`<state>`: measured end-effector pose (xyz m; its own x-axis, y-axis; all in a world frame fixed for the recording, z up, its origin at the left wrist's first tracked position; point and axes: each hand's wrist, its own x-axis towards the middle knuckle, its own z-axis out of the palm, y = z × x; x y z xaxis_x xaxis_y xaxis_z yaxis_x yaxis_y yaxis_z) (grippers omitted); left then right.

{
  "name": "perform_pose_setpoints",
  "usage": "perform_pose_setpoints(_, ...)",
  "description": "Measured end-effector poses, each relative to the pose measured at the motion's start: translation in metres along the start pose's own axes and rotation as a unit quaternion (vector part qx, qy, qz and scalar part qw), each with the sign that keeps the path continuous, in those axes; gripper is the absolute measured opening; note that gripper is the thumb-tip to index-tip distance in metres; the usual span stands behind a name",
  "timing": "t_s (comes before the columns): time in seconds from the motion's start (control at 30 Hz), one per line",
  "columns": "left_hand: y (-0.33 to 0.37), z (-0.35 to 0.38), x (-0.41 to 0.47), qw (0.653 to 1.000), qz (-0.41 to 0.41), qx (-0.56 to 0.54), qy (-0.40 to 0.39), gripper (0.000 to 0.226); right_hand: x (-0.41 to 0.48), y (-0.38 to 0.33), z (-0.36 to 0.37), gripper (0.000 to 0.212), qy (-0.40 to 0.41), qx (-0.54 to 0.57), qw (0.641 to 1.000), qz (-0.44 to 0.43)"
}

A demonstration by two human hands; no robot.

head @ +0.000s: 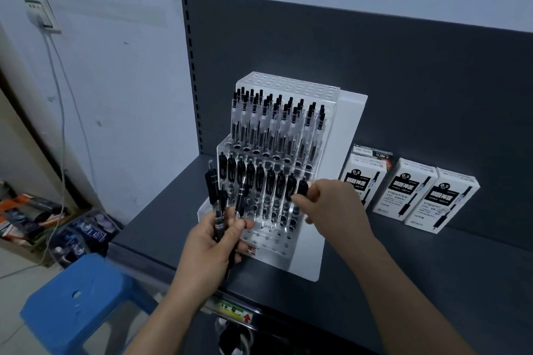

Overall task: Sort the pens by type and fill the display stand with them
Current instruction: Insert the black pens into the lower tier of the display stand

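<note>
A clear tiered display stand [310, 251] sits on the dark shelf [432, 282]. Its upper tier holds several clear-barrelled pens [277, 124] with black tips. A middle row holds several black pens [259, 179]. The lower front holes stand mostly bare. My left hand [213, 242] grips a bunch of black pens [219, 202] in front of the stand's left side. My right hand [331, 204] pinches a black pen [302, 186] at the right end of the middle row.
Three white pen boxes [403, 190] lean against the dark back panel right of the stand, a fourth box behind them. A blue plastic stool [80, 308] stands lower left. Packaged goods lie on the floor by the wall at left.
</note>
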<state>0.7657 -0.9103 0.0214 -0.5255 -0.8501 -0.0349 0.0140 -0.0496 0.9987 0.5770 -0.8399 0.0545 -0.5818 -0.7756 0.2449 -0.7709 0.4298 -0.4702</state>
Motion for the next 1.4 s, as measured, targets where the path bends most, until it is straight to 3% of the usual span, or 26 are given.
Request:
perform_pose_setpoints(0.1,0.006,-0.006,0.005,1.000,-0.010,0.002,-0.016,0.012,-0.014,-0.006,-0.002,0.039,-0.004,0.026,0.999,0.037)
perform_pose_setpoints(0.17,0.011,-0.011,0.008,0.999,-0.015,0.005,-0.036,0.010,-0.020,-0.016,-0.001,0.028,0.008,0.102,0.994,0.041)
perform_pose_setpoints(0.33,0.022,-0.021,0.014,0.993,-0.032,0.025,-0.112,0.009,-0.023,-0.059,0.007,0.003,-0.072,0.294,0.952,0.043)
perform_pose_setpoints(0.4,0.023,-0.029,0.018,0.991,-0.041,0.022,-0.129,0.012,-0.021,-0.071,0.012,0.004,-0.083,0.335,0.937,0.058)
perform_pose_setpoints(0.5,0.024,-0.047,0.028,0.990,-0.042,0.025,-0.130,0.012,-0.018,-0.083,0.017,0.002,-0.071,0.404,0.907,0.096)
perform_pose_setpoints(0.6,0.020,-0.067,0.042,0.994,-0.030,0.056,-0.089,0.019,-0.012,-0.090,0.018,0.002,0.007,0.445,0.888,0.117)
perform_pose_setpoints(0.7,0.014,-0.085,0.056,0.994,-0.017,0.104,-0.042,0.018,-0.006,-0.097,0.020,0.003,0.104,0.396,0.908,0.095)
perform_pose_setpoints(0.83,0.011,-0.103,0.065,0.993,-0.034,0.114,-0.017,0.013,0.001,-0.108,0.035,0.005,0.153,0.306,0.938,0.060)
perform_pose_setpoints(0.97,0.013,-0.112,0.062,0.995,-0.083,0.050,-0.003,0.016,0.006,-0.120,0.048,0.007,0.142,0.220,0.965,0.025)
perform_pose_setpoints(1.17,0.017,-0.123,0.060,0.996,-0.072,0.033,-0.034,0.015,0.022,-0.130,0.060,0.014,0.073,0.101,0.992,0.027)
perform_pose_setpoints(1.4,0.023,-0.128,0.055,0.996,-0.034,0.048,-0.068,0.019,0.023,-0.127,0.075,0.020,0.027,0.102,0.992,0.074)
